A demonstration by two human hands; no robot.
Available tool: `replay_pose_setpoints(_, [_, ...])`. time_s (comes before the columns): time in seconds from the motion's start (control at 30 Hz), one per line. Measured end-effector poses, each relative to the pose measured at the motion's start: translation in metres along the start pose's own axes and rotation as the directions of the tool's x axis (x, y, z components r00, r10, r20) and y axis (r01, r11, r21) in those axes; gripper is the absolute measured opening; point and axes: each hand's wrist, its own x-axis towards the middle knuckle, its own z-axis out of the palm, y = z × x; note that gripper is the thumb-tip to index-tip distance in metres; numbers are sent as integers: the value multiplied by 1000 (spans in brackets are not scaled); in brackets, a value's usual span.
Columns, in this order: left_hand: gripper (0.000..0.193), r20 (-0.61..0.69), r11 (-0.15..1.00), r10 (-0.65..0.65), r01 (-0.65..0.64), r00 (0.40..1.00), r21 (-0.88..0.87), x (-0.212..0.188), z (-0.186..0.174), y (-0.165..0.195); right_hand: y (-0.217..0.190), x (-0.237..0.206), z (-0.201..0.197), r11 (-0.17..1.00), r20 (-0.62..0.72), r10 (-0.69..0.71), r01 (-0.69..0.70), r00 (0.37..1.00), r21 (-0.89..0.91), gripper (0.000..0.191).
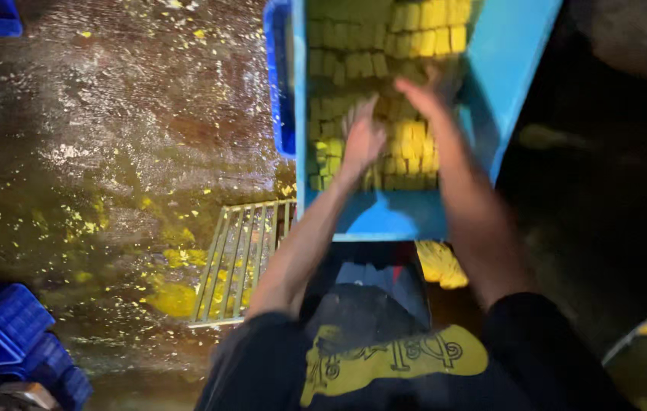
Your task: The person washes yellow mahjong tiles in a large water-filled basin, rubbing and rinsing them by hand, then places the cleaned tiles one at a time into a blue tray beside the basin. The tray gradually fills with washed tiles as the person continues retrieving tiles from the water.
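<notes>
Both hands down in the blue tray [506,68] — left hand [363,138] lies flat, fingers spread, on the yellow cubes [407,148] near the tray's middle. Right hand [426,95] sits just beyond it on the same cubes, blurred, can't tell its grip. Metal grate [243,259] on wet floor [110,137], left of the tray's near end w/ yellow scraps around.

The cubes [415,144] were yellow, lying in a light blue tray [506,68]. Darker blue crates [11,335] stood on a wet brown floor [110,114] flecked yellow. The apron [384,358] was dark with a yellow patch.
</notes>
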Motion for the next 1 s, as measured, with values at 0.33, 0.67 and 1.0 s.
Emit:
replay_pose_setpoints(0.33, [42, 358, 783, -228, -48, 905, 620, 39, 34, 20, 83, -114, -81, 665, 15, -84, 45, 996, 746, 52])
replay_pose_setpoints(0.67, [38, 36, 764, 576, -523, 817, -378, -60, 71, 339, 209, -410, -292, 284, -467, 104, 424, 878, 860, 33])
replay_pose_setpoints(1.0, [36, 991, 282, 84, -952, -101, -121, -233, 287, 414, 483, -435, -118, 596, 240, 503, -534, 830, 599, 28])
